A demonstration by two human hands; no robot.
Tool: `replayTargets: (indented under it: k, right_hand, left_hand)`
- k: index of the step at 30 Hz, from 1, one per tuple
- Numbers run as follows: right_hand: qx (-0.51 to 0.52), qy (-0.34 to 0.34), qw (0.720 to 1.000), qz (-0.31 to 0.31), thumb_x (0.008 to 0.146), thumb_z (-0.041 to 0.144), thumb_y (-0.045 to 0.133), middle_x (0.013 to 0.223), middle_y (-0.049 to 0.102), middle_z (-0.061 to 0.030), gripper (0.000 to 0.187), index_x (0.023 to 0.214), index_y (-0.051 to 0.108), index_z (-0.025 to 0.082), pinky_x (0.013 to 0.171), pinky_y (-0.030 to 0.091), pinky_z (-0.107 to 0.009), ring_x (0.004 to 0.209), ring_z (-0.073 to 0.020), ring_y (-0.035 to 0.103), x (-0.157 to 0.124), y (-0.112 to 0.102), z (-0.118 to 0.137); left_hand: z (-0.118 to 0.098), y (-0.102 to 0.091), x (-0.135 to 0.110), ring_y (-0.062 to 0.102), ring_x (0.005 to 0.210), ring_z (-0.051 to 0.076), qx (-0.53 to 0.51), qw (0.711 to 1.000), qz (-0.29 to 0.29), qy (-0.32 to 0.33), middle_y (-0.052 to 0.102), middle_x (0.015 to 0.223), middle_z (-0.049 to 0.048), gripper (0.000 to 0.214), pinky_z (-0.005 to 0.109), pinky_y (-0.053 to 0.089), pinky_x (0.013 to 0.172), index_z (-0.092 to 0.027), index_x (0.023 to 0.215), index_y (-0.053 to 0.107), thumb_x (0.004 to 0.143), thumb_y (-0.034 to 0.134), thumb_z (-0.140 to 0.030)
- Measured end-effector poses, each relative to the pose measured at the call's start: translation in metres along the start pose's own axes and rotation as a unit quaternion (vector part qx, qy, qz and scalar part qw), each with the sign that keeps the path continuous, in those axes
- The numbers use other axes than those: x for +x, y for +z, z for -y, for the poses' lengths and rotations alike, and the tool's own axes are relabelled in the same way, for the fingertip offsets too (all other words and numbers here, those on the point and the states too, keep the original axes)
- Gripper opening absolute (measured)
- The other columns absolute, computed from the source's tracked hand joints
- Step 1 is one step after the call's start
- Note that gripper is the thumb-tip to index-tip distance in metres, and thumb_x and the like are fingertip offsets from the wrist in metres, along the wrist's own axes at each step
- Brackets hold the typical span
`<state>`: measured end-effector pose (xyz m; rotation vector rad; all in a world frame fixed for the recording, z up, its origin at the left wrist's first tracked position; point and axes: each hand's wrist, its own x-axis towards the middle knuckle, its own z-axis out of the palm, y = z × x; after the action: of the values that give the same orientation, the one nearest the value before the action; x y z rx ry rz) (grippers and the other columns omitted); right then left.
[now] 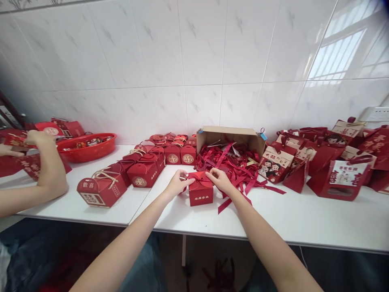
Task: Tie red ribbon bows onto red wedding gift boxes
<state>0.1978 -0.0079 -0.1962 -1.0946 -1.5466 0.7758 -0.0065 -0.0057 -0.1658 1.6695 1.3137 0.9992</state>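
Note:
A small red gift box [201, 196] with gold lettering on its front stands upright on the table before me. A red ribbon [199, 177] is tied in a bow across its top. At the box's upper left, my left hand [177, 183] is closed, thumb and fingers pinching the ribbon. My right hand [220, 181] is also closed, its fingertips pinching the ribbon at the upper right. Just behind, a pile of loose red ribbons [226, 160] spills out of a cardboard box [229, 130] toward my right hand.
Several red boxes [144, 172] stand in rows to the left, some tied with cord. Red gift bags [346, 180] crowd the right. A red basin [88, 148] holds small wrapped items. At far left another person's arm [51, 174] works with red packaging. A tiled wall [200, 61] backs the white table [273, 221].

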Motion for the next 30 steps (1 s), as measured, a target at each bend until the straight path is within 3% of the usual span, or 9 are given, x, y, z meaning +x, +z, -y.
replayTargets:
  k: [5,8,11,17,21,25,30]
  right_hand:
    - [0.038,0.038,0.998,0.043,0.078,0.066,0.049,0.049,0.047,0.0067,0.046,0.068,0.041,0.022,0.037,0.030,-0.022,0.036,-0.0089,0.041,-0.008,0.000,-0.004]
    - [0.060,0.054,0.993,0.084,0.080,0.068,0.045,0.041,0.044,0.0063,0.051,0.061,0.042,0.020,0.036,0.024,-0.022,0.032,-0.0070,0.034,-0.010,-0.003,-0.002]
    - [0.081,0.061,0.988,0.116,0.076,0.067,0.053,0.038,0.045,0.0047,0.054,0.053,0.043,0.019,0.039,0.024,-0.021,0.035,-0.0059,0.035,-0.012,-0.006,-0.001]
    - [0.136,0.089,0.978,0.131,0.071,0.062,0.062,0.040,0.046,0.0063,0.051,0.052,0.043,0.019,0.041,0.021,-0.021,0.037,-0.0042,0.033,-0.011,-0.008,-0.001]
    - [0.165,0.124,0.963,0.171,0.068,0.058,0.066,0.039,0.050,0.0051,0.049,0.051,0.042,0.019,0.039,0.019,-0.021,0.034,-0.0037,0.031,-0.010,-0.011,0.004]
    - [0.177,0.151,0.948,0.217,0.069,0.053,0.069,0.045,0.058,0.0011,0.045,0.052,0.049,0.017,0.038,0.020,-0.021,0.034,-0.0037,0.033,-0.014,-0.025,0.012]
    - [0.164,0.167,0.947,0.218,0.074,0.049,0.068,0.049,0.062,0.0006,0.042,0.055,0.054,0.015,0.039,0.024,-0.020,0.037,-0.0037,0.038,-0.025,-0.052,0.012]
  left_hand:
    - [-0.009,-0.005,0.000,0.054,0.061,0.013,-0.010,0.999,0.033,-0.042,0.055,0.067,-0.0021,0.043,0.023,0.037,0.055,-0.018,0.077,0.046,0.059,0.075,-0.044]
    - [-0.014,-0.011,-0.001,0.050,0.056,0.013,0.008,0.996,0.064,-0.061,0.050,0.056,-0.0033,0.043,0.023,0.033,0.052,-0.017,0.064,0.048,0.057,0.075,-0.049]
    - [-0.019,-0.015,-0.001,0.044,0.051,0.012,0.026,0.993,0.083,-0.079,0.042,0.048,-0.0055,0.047,0.023,0.030,0.050,-0.018,0.054,0.044,0.054,0.076,-0.053]
    - [-0.025,-0.019,0.008,0.054,0.060,0.016,0.019,0.976,0.158,-0.146,0.060,0.063,0.0029,0.046,0.025,0.040,0.055,-0.014,0.068,0.062,0.054,0.073,-0.057]
    - [-0.030,-0.020,0.017,0.056,0.061,0.017,0.012,0.964,0.204,-0.168,0.064,0.064,0.0053,0.042,0.028,0.045,0.059,-0.012,0.068,0.066,0.055,0.076,-0.051]
    - [-0.036,-0.014,0.026,0.057,0.064,0.017,0.002,0.955,0.244,-0.167,0.064,0.067,0.0052,0.033,0.027,0.047,0.061,-0.014,0.065,0.068,0.059,0.076,-0.045]
    - [-0.050,0.006,0.030,0.056,0.063,0.018,0.005,0.940,0.299,-0.162,0.063,0.065,0.0054,0.030,0.028,0.047,0.060,-0.014,0.057,0.065,0.064,0.073,-0.043]
